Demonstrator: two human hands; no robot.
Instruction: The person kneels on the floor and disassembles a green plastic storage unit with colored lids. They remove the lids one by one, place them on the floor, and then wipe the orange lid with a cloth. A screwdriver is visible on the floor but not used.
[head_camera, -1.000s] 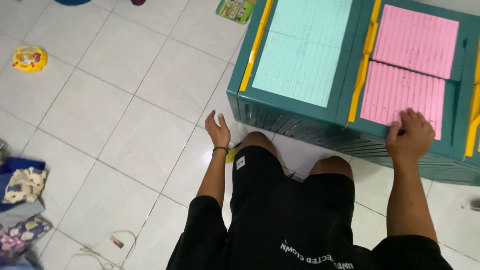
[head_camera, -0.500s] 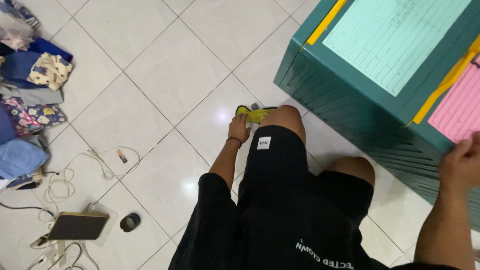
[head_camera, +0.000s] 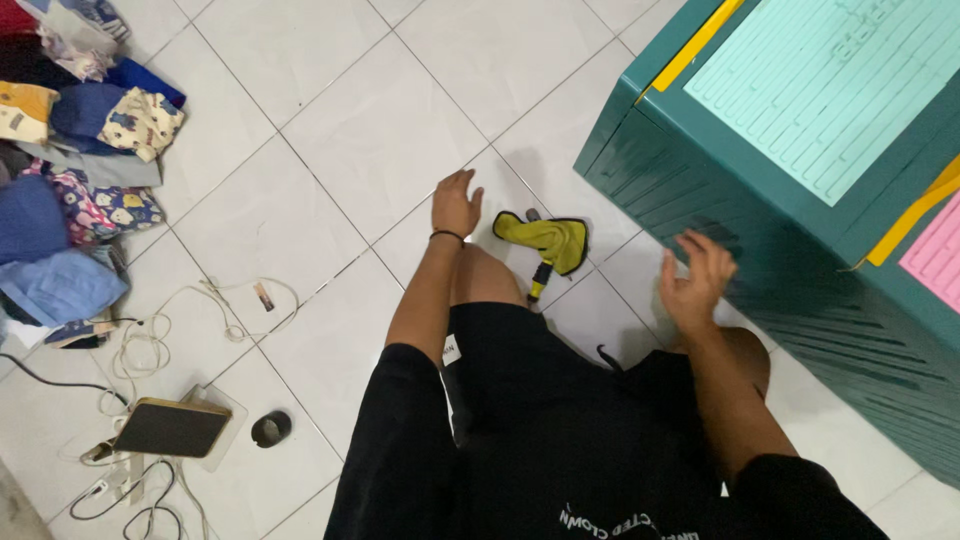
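The yellow microfibre duster with its black-and-yellow handle (head_camera: 545, 248), soft, light, best gripped by that stiff handle, lies at three o'clock of the open, empty left hand (head_camera: 456, 203), while the right hand (head_camera: 695, 280), at nine o'clock of the teal plastic cabinet (head_camera: 700, 200), is likewise open.

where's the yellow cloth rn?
Head view: yellow cloth lies on the floor tiles, right of the left hand, near the teal cabinet.

We have one view only, from a camera worn on the head, looking steeply down over our own lap to the tiled floor (head_camera: 300, 140). It sits close above our knees. A green cabinet (head_camera: 700, 200) fills the upper right; a clothes pile (head_camera: 70, 150) lies at the far left edge.
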